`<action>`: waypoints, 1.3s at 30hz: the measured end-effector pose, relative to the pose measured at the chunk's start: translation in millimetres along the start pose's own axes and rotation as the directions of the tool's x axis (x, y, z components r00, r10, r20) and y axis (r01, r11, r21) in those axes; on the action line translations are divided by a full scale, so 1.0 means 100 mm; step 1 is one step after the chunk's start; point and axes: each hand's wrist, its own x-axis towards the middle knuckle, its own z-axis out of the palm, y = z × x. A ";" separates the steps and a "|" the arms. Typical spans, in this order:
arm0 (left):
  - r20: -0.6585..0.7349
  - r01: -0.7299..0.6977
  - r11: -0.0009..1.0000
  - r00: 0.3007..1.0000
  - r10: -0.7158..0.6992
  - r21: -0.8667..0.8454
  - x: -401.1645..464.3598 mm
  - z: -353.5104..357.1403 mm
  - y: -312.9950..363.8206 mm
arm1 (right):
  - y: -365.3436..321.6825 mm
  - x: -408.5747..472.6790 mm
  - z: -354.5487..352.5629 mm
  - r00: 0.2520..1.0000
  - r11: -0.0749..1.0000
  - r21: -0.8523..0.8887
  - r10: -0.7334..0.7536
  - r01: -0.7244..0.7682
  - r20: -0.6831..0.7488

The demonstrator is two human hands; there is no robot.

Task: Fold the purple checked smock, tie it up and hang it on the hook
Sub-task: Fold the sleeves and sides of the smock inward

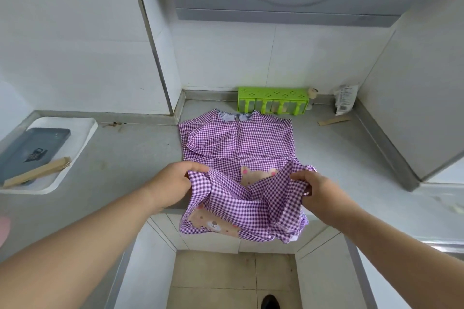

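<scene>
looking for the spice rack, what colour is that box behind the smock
Bright green, with small flower-shaped cutouts on top; seen in the head view, against the back wall beyond the smock.

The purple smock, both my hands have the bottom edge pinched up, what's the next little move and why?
Probably carry the hem forward toward the collar. The left hand and right hand each pinch the smock, its upper half lies flat on the counter, its lower half hangs off the edge.

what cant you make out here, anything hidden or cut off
All in the head view:
- Hook: not in frame, so its place cannot be told.
- Smock ties: not visible; the bunched lower half hides them if present.
- Left hand and right hand fingers: partly buried in the cloth they grip.
- Packet print: too small to read.
- Green box contents: too small to tell.
- Phone: cut by the left edge.
</scene>
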 end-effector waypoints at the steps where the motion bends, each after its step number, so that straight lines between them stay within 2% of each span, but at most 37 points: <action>1: 0.021 -0.086 0.972 0.996 0.084 0.218 0.01 -0.02 -0.02 | 0.02 0.00 0.00 1.000 0.998 -0.064 -0.021 0.021 -0.008; 2: 0.049 -0.164 0.894 0.986 0.158 0.417 0.01 -0.04 -0.04 | 0.03 0.00 0.01 0.998 0.992 -0.114 -0.059 0.056 -0.028; 4: 0.109 -0.276 0.654 0.952 0.285 0.704 0.02 -0.05 -0.05 | 0.09 0.01 0.02 0.981 0.968 -0.202 -0.172 0.150 -0.094; 7: 0.192 -0.374 0.349 0.868 0.458 0.859 0.04 -0.05 -0.08 | 0.19 0.03 0.05 0.946 0.938 -0.300 -0.242 0.172 -0.216; 9: 0.202 -0.377 0.278 0.842 0.500 0.883 0.07 -0.07 -0.10 | 0.20 0.03 0.05 0.926 0.916 -0.351 -0.289 0.193 -0.243; 12: 0.199 -0.364 0.249 0.838 0.507 0.898 0.11 -0.09 -0.09 | 0.16 0.00 0.02 0.921 0.868 -0.380 -0.379 0.320 -0.091; 15: 0.193 -0.353 0.230 0.834 0.517 0.907 0.15 -0.11 -0.06 | 0.12 -0.05 0.01 0.930 0.857 -0.385 -0.368 0.343 0.009; 18: 0.187 -0.326 0.266 0.879 0.439 0.907 0.17 -0.11 -0.03 | 0.15 -0.01 0.05 0.947 0.869 -0.388 -0.319 0.307 0.034; 22: 0.104 -0.255 0.403 0.927 0.361 0.879 0.16 -0.13 0.02 | 0.22 0.06 0.09 0.964 0.869 -0.418 -0.228 0.265 0.138; 25: 0.109 -0.223 0.329 0.938 0.329 0.918 0.17 -0.13 -0.03 | 0.24 0.08 0.10 0.969 0.875 -0.423 -0.184 0.237 0.163; 27: 0.092 -0.201 0.279 0.928 0.361 0.939 0.17 -0.11 -0.09 | 0.23 0.08 0.07 0.971 0.883 -0.410 -0.173 0.227 0.165; 28: 0.073 -0.199 0.286 0.915 0.398 0.937 0.16 -0.11 -0.13 | 0.22 0.07 0.05 0.974 0.896 -0.393 -0.155 0.209 0.165; 31: 0.043 -0.261 0.425 0.888 0.458 0.866 0.15 -0.05 -0.15 | 0.18 0.08 0.01 0.985 0.924 -0.363 -0.066 0.121 0.160; 34: 0.053 -0.311 0.624 0.917 0.396 0.717 0.11 0.01 -0.14 | 0.18 0.10 -0.02 0.995 0.946 -0.319 -0.037 0.064 0.089; 35: 0.078 -0.332 0.635 0.916 0.393 0.697 0.10 0.01 -0.16 | 0.20 0.10 -0.02 0.996 0.951 -0.300 -0.054 0.071 0.064; 36: 0.136 -0.383 0.587 0.897 0.420 0.714 0.10 0.01 -0.17 | 0.22 0.11 -0.02 0.996 0.954 -0.289 -0.076 0.085 0.044; 38: 0.289 -0.521 0.343 0.790 0.541 0.781 0.11 0.00 -0.20 | 0.28 0.12 -0.02 0.992 0.953 -0.276 -0.126 0.124 0.011; 39: 0.365 -0.558 0.225 0.747 0.555 0.799 0.11 0.00 -0.21 | 0.31 0.13 -0.02 0.990 0.952 -0.273 -0.143 0.137 0.000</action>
